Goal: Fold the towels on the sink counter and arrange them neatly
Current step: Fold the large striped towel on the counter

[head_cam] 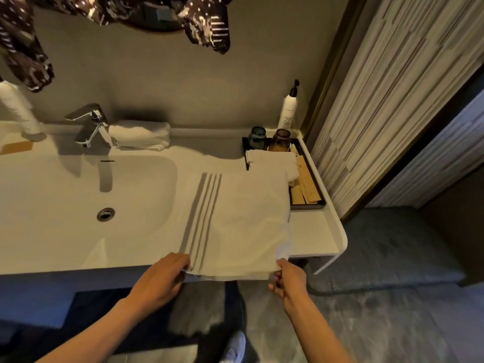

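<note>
A white towel with grey stripes (243, 221) lies spread on the white sink counter (314, 239), right of the basin, its near edge hanging over the counter's front. My left hand (167, 276) pinches the towel's near left corner. My right hand (286, 280) grips its near right corner. A folded white towel (141, 136) rests at the back beside the faucet (90, 124). Another small folded white towel (275, 161) lies on the dark tray (309, 204) at the right.
The basin (78, 205) with its drain fills the left. On the tray stand two glass cups (269, 138) and several wooden packets; a pump bottle (288, 108) stands behind. A striped wall rises to the right. My shoe shows on the dark floor below.
</note>
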Motion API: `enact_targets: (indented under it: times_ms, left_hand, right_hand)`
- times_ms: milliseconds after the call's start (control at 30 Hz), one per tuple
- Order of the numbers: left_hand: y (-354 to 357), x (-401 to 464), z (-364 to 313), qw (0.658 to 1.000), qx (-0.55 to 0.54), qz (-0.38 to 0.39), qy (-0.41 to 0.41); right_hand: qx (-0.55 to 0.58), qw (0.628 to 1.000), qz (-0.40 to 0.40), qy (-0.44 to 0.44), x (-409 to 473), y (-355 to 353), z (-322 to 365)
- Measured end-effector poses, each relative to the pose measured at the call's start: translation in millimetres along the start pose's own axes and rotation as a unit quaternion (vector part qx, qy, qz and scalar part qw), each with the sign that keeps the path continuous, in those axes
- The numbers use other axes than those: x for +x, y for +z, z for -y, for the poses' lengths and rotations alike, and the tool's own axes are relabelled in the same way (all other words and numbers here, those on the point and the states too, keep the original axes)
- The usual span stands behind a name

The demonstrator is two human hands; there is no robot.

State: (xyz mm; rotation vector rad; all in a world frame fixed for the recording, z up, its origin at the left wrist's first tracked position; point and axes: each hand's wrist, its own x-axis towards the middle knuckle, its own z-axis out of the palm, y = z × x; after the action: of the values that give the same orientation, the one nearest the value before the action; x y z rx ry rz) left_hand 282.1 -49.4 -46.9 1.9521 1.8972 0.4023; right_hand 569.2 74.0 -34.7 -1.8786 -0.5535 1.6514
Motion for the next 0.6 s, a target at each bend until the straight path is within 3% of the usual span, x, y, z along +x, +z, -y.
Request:
enact_targets:
  times_ms: [133, 267, 400, 500, 533, 600]
  left_hand:
    - [-19, 7, -12, 0.996, 0.058, 0.072, 0.016]
    - [-33, 94, -60, 0.999, 0.032, 0.036, -0.009]
    - [-26, 227, -116, 0.989, 0.103, 0.028, 0.103]
    - [-21, 314, -147, 0.969, 0.15, -0.04, 0.192]
    - [-19, 336, -153, 0.968, 0.165, -0.058, 0.182]
    - [-12, 373, -157, 0.985, 0.136, -0.061, 0.086]
  right_hand:
    - [-0.063, 0.993, -0.081, -0.065, -3, -9, -6]
    - [-0.05, 0.986, -0.105, -0.122, 2, -18, -11]
    - [-0.002, 0.992, -0.094, -0.086, 21, -16, -10]
    - [0.014, 0.993, -0.108, -0.037, 33, -11, -20]
    - [0.036, 0.994, -0.103, -0.018, 37, -10, -26]
    - [0.083, 0.992, -0.095, 0.013, 43, -10, -37]
